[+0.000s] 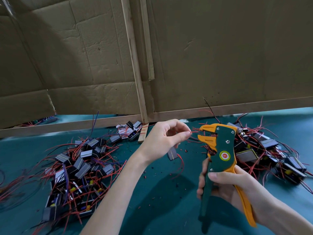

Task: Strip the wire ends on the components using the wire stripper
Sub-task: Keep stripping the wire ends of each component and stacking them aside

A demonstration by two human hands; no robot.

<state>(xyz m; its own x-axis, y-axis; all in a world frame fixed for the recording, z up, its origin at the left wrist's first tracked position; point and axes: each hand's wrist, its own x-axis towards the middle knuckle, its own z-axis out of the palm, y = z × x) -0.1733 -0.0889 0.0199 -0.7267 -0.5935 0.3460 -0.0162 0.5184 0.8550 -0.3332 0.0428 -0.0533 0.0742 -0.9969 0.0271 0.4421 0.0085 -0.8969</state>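
You're mid-feed: your left hand [166, 139] pinches a red wire [194, 132] with its end at the open mouth of the wire stripper [220, 150], its component [172, 153] dangling below, while your right hand [225, 185] grips the handles unsqueezed, so seat the tip, then squeeze.

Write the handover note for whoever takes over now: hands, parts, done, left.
Left hand pinches a red wire, its component dangling below.
Right hand grips the wire stripper, jaws open, wire tip at their mouth, not clamped.
Left pile and right pile sit on the green mat; red insulation scraps between suggest some ends done.
To do: strip this end; which pile is finished: unclear.
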